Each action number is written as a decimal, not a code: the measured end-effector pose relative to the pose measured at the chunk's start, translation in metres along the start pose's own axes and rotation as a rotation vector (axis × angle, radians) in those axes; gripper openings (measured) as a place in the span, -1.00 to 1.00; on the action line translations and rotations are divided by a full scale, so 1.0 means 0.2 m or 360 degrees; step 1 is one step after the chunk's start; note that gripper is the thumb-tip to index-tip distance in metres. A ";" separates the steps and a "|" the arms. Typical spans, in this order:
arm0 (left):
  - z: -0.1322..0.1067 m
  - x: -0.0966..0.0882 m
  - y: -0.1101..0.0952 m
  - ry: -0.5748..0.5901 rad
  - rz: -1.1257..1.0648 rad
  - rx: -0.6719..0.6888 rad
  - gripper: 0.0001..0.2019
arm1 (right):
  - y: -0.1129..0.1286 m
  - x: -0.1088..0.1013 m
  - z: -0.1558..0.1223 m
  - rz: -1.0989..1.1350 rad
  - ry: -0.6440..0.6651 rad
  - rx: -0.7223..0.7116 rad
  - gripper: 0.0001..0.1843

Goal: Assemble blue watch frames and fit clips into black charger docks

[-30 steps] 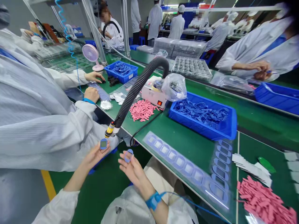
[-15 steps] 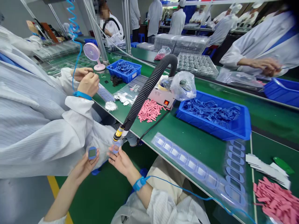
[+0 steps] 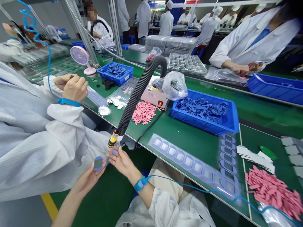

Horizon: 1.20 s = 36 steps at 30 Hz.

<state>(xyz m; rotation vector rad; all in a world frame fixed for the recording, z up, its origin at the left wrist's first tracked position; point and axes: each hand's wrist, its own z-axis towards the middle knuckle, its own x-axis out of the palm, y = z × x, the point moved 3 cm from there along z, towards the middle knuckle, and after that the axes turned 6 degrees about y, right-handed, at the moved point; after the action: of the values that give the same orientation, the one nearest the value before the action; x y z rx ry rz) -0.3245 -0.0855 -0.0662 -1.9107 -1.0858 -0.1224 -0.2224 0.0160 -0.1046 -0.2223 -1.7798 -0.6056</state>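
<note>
My left hand (image 3: 88,178) pinches a small blue-framed screen (image 3: 98,163) with a dark grey-green window, held up over the floor beside the bench. Close by, my right hand (image 3: 123,163), palm up, has its thumb and fingers on a small translucent bluish frame (image 3: 115,152); its outline is partly hidden and blurred. That frame sits just under the yellow and black nozzle (image 3: 113,138) of a black corrugated hose (image 3: 134,101). A blue wrist strap (image 3: 141,183) with a cord circles my right wrist.
On the green bench (image 3: 180,135) lie a clear strip of bluish frames (image 3: 175,154), a blue bin (image 3: 203,124) of blue parts, pink strips (image 3: 144,112) and white pieces (image 3: 255,157). A co-worker's sleeve (image 3: 68,126) is close on the left. Another person works across the bench.
My left hand has moved right and slightly down with the screen, nearer my right hand. My right hand stays below the nozzle. The whole view has shifted a little.
</note>
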 end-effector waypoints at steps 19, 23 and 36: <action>-0.03 0.07 -0.08 0.0023 0.0162 -0.0128 -0.83 | 0.00 0.04 0.02 -0.0092 0.0033 0.0006 -0.57; -0.03 0.03 -0.16 -0.0096 0.0155 -0.0010 -0.75 | -0.08 0.05 -0.04 -0.0113 0.0025 0.0115 -0.53; 0.03 0.43 0.15 -0.0018 0.0006 -0.0151 -0.66 | 0.13 -0.02 -0.80 -0.0206 -0.0186 0.0080 -0.56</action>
<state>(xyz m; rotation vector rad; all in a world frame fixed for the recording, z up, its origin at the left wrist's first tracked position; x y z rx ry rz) -0.2536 -0.0324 -0.0489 -2.0000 -1.1012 -0.1637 -0.0755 -0.0431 -0.0713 -0.1106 -1.9310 -0.6501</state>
